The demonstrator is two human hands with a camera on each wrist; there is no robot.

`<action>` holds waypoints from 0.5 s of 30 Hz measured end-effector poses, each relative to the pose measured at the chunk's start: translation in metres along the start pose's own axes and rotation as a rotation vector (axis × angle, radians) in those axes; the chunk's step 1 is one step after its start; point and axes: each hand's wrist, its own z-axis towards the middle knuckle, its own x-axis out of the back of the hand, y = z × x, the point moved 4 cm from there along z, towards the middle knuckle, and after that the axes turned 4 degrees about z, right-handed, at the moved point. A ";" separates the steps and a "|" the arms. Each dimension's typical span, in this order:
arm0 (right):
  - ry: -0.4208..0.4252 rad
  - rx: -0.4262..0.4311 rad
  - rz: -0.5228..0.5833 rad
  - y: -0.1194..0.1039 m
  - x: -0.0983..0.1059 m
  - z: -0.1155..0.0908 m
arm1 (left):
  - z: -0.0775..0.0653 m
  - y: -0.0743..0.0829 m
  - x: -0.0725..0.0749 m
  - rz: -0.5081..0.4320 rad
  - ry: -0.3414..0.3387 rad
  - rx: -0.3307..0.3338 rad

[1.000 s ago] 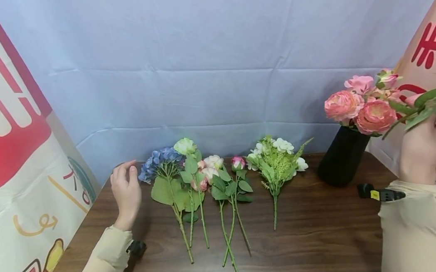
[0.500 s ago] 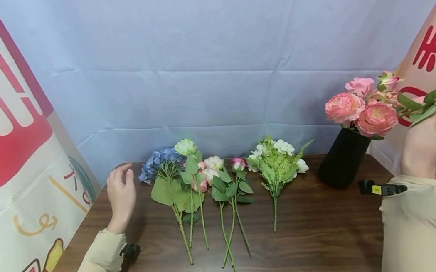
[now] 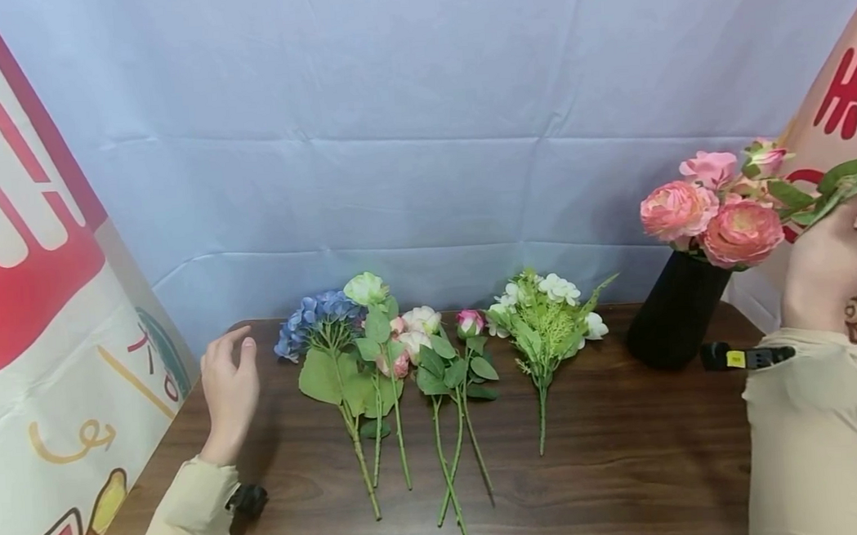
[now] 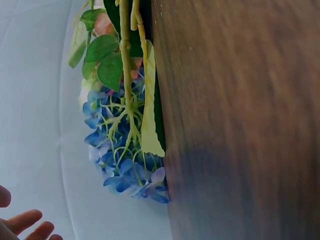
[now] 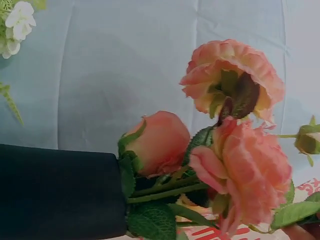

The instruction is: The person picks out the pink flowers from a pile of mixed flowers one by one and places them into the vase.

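At the far right in the head view, my right hand (image 3: 833, 263) grips a leafy flower stem (image 3: 847, 185). Its bloom is outside the head view. Beside it a black vase (image 3: 677, 309) holds several pink flowers (image 3: 743, 232); in the right wrist view, pink blooms (image 5: 257, 172) lean out of the vase's mouth (image 5: 120, 195). My left hand (image 3: 228, 394) is held over the table's left part with relaxed fingers and nothing in it. To its right lies a blue hydrangea (image 3: 317, 317), also seen in the left wrist view with its stalk upward.
On the brown table (image 3: 597, 486) lie a pale green flower (image 3: 366, 289), pale pink blooms (image 3: 419, 321), a pink rosebud (image 3: 469, 323) and a white-flowered green bunch (image 3: 538, 326). A blue-grey cloth (image 3: 420, 137) hangs behind. Printed cloths (image 3: 26, 308) flank the table.
My left hand has drifted left and slightly down. The right hand has shifted a little; the red bloom at the right edge has gone out of the head view.
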 end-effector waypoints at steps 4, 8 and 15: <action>-0.020 0.079 -0.086 0.010 -0.001 0.004 | 0.001 -0.001 0.002 0.013 0.001 0.007; -0.033 0.101 -0.079 0.007 -0.003 0.000 | 0.001 -0.003 0.002 0.019 0.008 0.007; -0.055 0.108 -0.052 0.008 -0.006 -0.004 | 0.002 -0.006 0.003 0.016 0.017 0.005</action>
